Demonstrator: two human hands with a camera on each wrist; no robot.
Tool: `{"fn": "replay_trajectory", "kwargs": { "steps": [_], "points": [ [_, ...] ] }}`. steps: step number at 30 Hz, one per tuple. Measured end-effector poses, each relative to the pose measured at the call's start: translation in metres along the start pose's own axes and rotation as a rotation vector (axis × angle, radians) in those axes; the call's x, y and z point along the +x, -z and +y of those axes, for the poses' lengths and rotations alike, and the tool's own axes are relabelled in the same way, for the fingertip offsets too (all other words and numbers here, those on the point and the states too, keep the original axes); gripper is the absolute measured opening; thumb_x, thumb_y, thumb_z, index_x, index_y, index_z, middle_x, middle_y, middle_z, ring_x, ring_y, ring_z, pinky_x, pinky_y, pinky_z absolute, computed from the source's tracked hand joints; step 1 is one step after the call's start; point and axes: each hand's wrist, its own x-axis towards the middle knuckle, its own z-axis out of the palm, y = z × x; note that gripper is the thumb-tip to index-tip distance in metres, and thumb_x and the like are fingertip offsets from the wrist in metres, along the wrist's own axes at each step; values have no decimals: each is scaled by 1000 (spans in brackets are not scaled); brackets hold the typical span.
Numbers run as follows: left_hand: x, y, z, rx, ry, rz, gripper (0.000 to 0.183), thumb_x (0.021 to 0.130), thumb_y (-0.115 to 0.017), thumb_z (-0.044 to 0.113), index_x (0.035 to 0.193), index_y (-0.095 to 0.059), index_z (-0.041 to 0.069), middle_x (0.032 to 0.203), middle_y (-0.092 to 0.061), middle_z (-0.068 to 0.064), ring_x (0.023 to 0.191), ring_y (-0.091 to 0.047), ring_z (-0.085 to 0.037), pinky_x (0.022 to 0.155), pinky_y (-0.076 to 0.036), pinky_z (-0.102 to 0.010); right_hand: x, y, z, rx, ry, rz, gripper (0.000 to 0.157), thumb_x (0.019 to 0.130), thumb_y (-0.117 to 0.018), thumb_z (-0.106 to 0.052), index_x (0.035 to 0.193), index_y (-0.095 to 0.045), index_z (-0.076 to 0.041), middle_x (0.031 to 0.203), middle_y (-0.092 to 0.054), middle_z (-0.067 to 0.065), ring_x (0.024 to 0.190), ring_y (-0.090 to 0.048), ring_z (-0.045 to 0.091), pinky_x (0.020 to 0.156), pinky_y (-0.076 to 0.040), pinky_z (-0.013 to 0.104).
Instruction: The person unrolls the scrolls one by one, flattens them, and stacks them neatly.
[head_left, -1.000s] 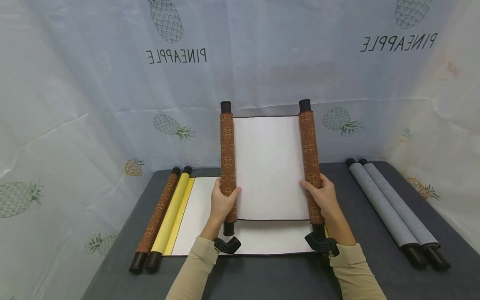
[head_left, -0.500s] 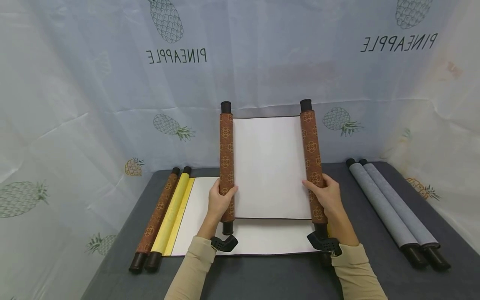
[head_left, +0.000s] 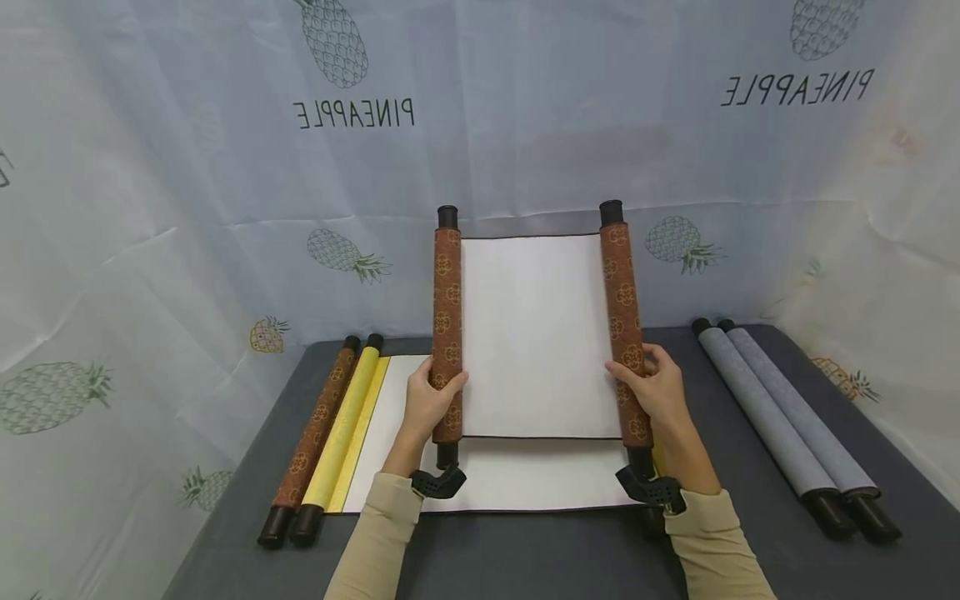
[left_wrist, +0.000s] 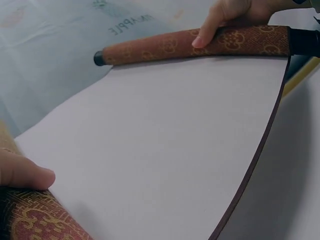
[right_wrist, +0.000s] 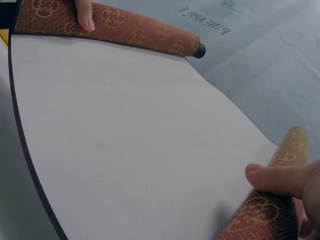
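Observation:
A brown patterned scroll with black knobs is held up above the table, its blank white sheet stretched between two rolled ends. My left hand grips the left roll, thumb in front at the sheet's edge. Around the right roll my right hand is curled, its thumb lying across the brown cloth in the right wrist view. Below and behind it lies a yellow scroll, partly unrolled, its white sheet flat on the table and partly covered by the raised one.
Another brown patterned scroll lies rolled at the left, beside the yellow roll. Two grey scrolls lie side by side at the right on the dark grey table. A pale curtain with pineapple prints hangs behind.
My left hand has moved slightly left with its roll, and the right roll has shifted a little to the right. The white stretch between them is somewhat wider.

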Motion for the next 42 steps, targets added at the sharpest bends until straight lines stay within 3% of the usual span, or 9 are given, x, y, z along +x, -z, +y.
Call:
{"fn": "replay_trajectory", "kwargs": {
  "steps": [5, 7, 10, 12, 16, 19, 24, 34, 42],
  "points": [
    [0, 2, 1, -4, 5, -16, 55, 87, -69, 15, 135, -49, -1, 121, -61, -25, 104, -62, -33, 84, -55, -43, 0, 2, -1, -32, -7, -5, 66, 91, -66, -26, 143, -35, -1, 130, -56, 29, 75, -55, 4, 67, -47, 22],
    [1, 2, 2, -12, 10, -25, 56, 88, -68, 14, 137, -46, 0, 123, -60, -24, 107, -61, -34, 87, -54, -44, 0, 3, -2, -29, -28, -20, 68, 93, -63, -25, 148, -29, -1, 142, -45, 29, 100, -61, 20, 85, -51, 33],
    [1, 2, 2, -25, 15, -46, 59, 89, -65, 13, 141, -41, 0, 128, -57, -25, 113, -59, -36, 91, -52, -47, 0, 4, -4, 11, -55, -47, 69, 96, -58, -22, 150, -22, 0, 154, -30, 26, 136, -39, 38, 109, -38, 50],
    [0, 0, 4, -38, 10, -74, 62, 92, -61, 12, 145, -33, -3, 133, -52, -27, 119, -56, -39, 96, -49, -51, 0, 4, -5, 46, -63, -58, 68, 97, -55, -20, 151, -19, 1, 157, -23, 25, 145, -25, 40, 115, -28, 55],
    [-1, -4, 5, -95, 13, -122, 65, 96, -51, 8, 150, -16, -5, 146, -37, -29, 134, -42, -42, 108, -38, -56, 1, 1, -4, 56, -53, -46, 62, 99, -50, -21, 149, -21, 2, 147, -35, 26, 129, -40, 36, 100, -39, 45],
    [-1, -7, 6, -134, 30, -118, 63, 97, -47, 7, 149, -15, -5, 148, -34, -28, 138, -38, -42, 111, -34, -57, 2, -1, -3, 46, -58, -27, 61, 99, -48, -24, 148, -23, 3, 142, -38, 26, 120, -44, 33, 89, -41, 36],
    [-3, -11, 9, -100, 77, -50, 60, 94, -49, 13, 147, -25, -2, 140, -44, -25, 127, -49, -39, 103, -42, -53, 4, -2, -2, 33, -76, 7, 59, 97, -46, -24, 146, -27, 3, 137, -42, 24, 113, -46, 30, 82, -40, 30],
    [-3, -14, 7, 22, 25, 37, 64, 86, -69, 24, 137, -39, -2, 121, -58, -23, 105, -62, -34, 84, -54, -44, 0, 1, -4, 19, -80, -14, 83, 88, -68, -37, 147, -24, 0, 142, -40, 24, 118, -48, 32, 92, -45, 41],
    [-5, -11, 3, 38, 17, 55, 71, 80, -77, 28, 135, -41, 0, 119, -59, -21, 102, -62, -31, 83, -54, -43, -1, 0, 1, 13, -52, 5, 76, 88, -69, -28, 143, -27, 4, 139, -40, 26, 117, -46, 33, 94, -44, 45]
  ]
}}
